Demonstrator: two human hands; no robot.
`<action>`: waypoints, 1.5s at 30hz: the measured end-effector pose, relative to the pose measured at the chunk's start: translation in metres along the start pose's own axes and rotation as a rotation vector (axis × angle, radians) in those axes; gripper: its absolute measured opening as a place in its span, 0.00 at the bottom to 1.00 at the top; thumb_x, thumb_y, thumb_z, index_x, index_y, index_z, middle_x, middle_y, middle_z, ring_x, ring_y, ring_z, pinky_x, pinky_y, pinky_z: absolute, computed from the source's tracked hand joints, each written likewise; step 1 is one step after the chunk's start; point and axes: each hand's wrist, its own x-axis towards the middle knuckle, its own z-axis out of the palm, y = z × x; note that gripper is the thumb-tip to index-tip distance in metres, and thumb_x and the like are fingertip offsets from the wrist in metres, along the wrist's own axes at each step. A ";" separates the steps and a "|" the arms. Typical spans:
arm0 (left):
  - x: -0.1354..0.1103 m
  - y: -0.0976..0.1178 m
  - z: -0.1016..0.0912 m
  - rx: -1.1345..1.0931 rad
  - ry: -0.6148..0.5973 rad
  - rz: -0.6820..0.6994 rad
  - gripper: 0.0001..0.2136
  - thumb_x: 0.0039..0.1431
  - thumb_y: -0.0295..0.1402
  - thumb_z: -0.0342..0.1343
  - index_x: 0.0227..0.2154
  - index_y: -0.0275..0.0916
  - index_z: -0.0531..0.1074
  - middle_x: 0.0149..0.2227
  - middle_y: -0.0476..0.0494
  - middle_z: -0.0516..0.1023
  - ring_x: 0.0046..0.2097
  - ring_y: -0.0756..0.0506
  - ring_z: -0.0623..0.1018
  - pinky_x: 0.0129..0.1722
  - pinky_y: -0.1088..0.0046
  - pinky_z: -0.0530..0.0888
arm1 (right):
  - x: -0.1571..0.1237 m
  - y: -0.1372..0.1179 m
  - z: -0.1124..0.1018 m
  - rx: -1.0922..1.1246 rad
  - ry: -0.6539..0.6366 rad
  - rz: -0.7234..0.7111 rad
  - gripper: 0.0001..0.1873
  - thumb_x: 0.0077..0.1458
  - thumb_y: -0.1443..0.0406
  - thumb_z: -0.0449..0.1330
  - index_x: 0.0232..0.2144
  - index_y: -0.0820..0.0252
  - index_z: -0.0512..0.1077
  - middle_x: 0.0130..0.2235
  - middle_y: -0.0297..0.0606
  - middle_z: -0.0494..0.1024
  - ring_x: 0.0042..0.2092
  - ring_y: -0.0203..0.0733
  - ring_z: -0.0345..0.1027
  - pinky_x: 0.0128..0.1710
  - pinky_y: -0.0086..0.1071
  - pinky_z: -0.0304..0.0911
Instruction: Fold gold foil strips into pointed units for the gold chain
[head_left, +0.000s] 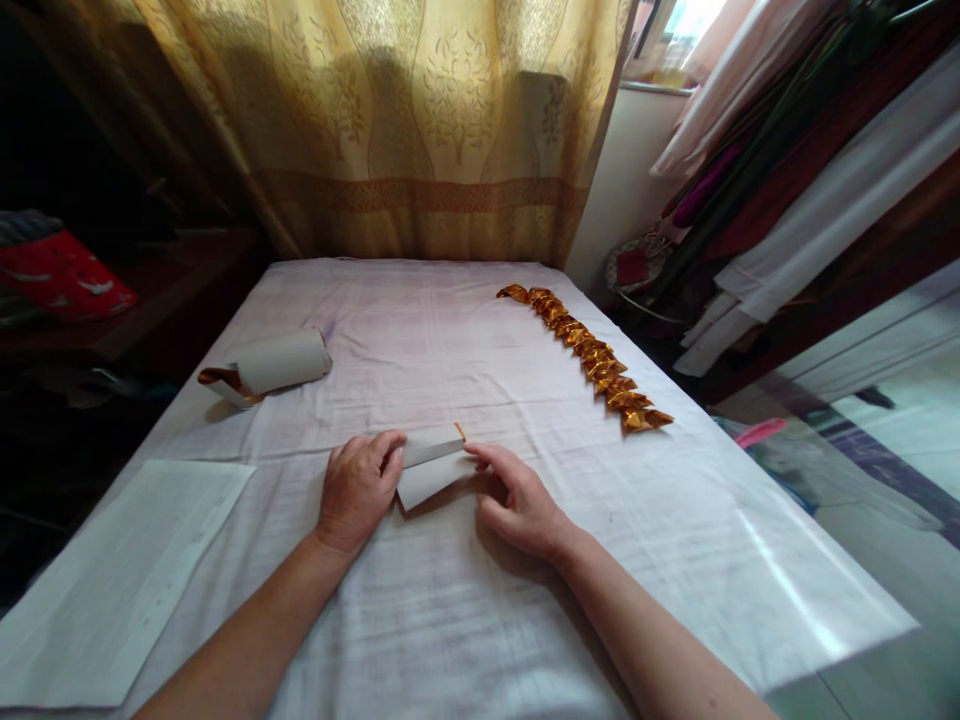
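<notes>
The left hand (364, 485) pinches a folded white paper piece (431, 480), likely to steady it. The half-open right hand (521, 502) touches its corner.

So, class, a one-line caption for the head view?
Left hand and right hand at a folded paper, gold pieces beyond.

Single head camera is looking forward and down over the white-covered surface (420, 345), sitting close above left hand (358, 492) and right hand (531, 508), facing the curtain (459, 100) beyond.
</notes>
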 end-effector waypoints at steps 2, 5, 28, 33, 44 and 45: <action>0.000 0.000 0.000 0.061 -0.020 0.029 0.10 0.64 0.34 0.49 0.39 0.44 0.77 0.33 0.46 0.81 0.37 0.40 0.78 0.41 0.62 0.68 | 0.000 0.001 0.002 -0.135 -0.001 -0.083 0.31 0.46 0.76 0.53 0.53 0.56 0.69 0.47 0.42 0.76 0.48 0.44 0.69 0.49 0.37 0.66; -0.001 0.002 -0.002 0.089 -0.031 0.071 0.10 0.64 0.33 0.50 0.39 0.44 0.77 0.36 0.46 0.82 0.39 0.40 0.77 0.42 0.61 0.68 | 0.001 0.001 0.004 -0.357 0.016 -0.100 0.17 0.55 0.71 0.57 0.47 0.53 0.74 0.39 0.40 0.76 0.42 0.44 0.68 0.43 0.36 0.65; -0.020 0.011 -0.017 -0.109 -0.227 0.351 0.16 0.59 0.46 0.59 0.46 0.45 0.77 0.50 0.41 0.80 0.52 0.40 0.76 0.57 0.55 0.65 | 0.009 -0.014 0.002 -0.495 -0.275 -0.144 0.18 0.61 0.69 0.57 0.52 0.52 0.73 0.57 0.44 0.75 0.60 0.50 0.66 0.63 0.55 0.52; -0.027 0.009 -0.022 -0.137 -0.181 0.326 0.10 0.65 0.38 0.53 0.38 0.46 0.79 0.43 0.46 0.83 0.46 0.43 0.80 0.56 0.56 0.65 | 0.012 -0.019 -0.006 -0.442 -0.304 -0.143 0.11 0.64 0.65 0.57 0.46 0.52 0.76 0.54 0.41 0.77 0.56 0.47 0.69 0.61 0.50 0.54; -0.021 0.005 -0.010 -0.167 -0.059 0.182 0.10 0.66 0.35 0.51 0.44 0.41 0.74 0.40 0.44 0.83 0.42 0.43 0.80 0.46 0.64 0.74 | 0.032 0.012 0.006 -0.293 -0.132 -0.010 0.08 0.62 0.64 0.59 0.32 0.55 0.77 0.39 0.37 0.82 0.42 0.41 0.74 0.45 0.36 0.62; -0.021 0.004 -0.009 -0.162 -0.041 0.190 0.10 0.66 0.34 0.50 0.45 0.41 0.74 0.41 0.44 0.82 0.43 0.43 0.80 0.47 0.64 0.74 | 0.032 0.013 0.009 -0.304 -0.109 -0.004 0.08 0.62 0.64 0.59 0.32 0.55 0.77 0.38 0.37 0.82 0.41 0.42 0.74 0.44 0.36 0.62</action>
